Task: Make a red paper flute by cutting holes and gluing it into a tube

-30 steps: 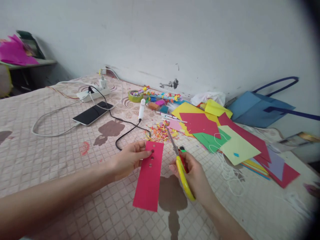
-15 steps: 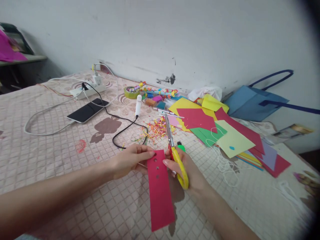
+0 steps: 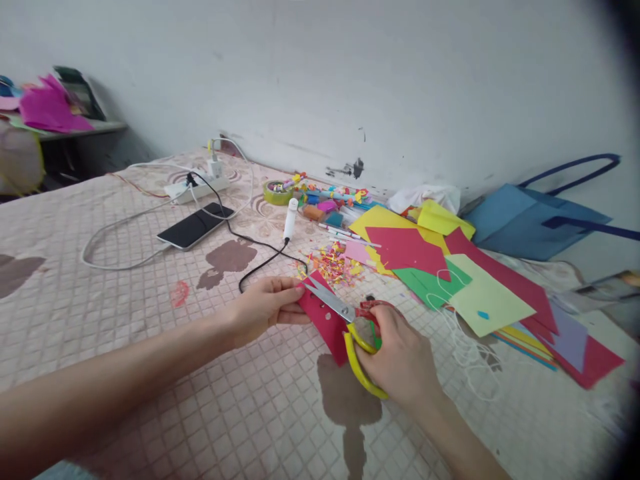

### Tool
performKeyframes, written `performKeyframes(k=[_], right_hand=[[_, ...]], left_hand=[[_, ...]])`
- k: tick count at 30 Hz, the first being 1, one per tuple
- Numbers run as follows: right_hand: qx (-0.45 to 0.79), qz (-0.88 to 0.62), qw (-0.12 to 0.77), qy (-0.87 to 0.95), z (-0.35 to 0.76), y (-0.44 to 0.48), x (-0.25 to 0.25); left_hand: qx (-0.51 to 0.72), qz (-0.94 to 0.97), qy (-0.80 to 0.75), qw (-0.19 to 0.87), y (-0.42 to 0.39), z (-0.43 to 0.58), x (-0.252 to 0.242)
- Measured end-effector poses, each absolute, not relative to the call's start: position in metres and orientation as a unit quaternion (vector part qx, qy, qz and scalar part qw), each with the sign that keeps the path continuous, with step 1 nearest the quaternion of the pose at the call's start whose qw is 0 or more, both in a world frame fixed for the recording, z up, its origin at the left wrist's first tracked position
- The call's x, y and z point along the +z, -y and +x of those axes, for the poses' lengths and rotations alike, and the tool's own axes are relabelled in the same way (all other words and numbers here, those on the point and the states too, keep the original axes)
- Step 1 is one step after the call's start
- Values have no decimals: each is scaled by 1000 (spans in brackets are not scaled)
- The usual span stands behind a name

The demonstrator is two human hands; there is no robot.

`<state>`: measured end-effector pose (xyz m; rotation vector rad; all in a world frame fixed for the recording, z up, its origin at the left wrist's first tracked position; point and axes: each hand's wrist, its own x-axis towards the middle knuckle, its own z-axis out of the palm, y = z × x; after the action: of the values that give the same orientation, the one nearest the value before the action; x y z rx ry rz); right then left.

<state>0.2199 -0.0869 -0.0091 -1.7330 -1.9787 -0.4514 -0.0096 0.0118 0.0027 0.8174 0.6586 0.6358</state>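
Observation:
My left hand [image 3: 265, 307] pinches the top end of a red paper strip [image 3: 325, 320] with small punched holes. My right hand [image 3: 400, 357] grips yellow-handled scissors [image 3: 350, 320]. Their blades lie across the strip, pointing left toward my left fingers. Most of the strip is hidden behind the scissors and my right hand. Both hands hover low over a pink quilted cloth [image 3: 100, 293].
A pile of coloured paper sheets [image 3: 450, 267] lies to the right, with white string [image 3: 465, 347] beside it. Paper scraps [image 3: 333, 263], markers and a tape roll [image 3: 277, 192] sit behind. A phone [image 3: 195, 225], cables and a power strip [image 3: 197, 190] lie left. A blue bag [image 3: 530, 217] leans on the wall.
The strip has swung from hanging downward to lying nearly flat. The scissors have turned from pointing away to pointing left, with the blades now over the strip.

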Motion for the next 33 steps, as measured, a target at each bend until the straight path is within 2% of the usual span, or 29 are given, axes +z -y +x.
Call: performKeyframes(k=[11,33], right_hand=[[-273,-612,173,722,223,85,-10],[-267,-588,167,745,237,89,-17]], left_hand=[[303,426,-290,802,-13,-11,4],[231,539,-263,766,-16,-20,18]])
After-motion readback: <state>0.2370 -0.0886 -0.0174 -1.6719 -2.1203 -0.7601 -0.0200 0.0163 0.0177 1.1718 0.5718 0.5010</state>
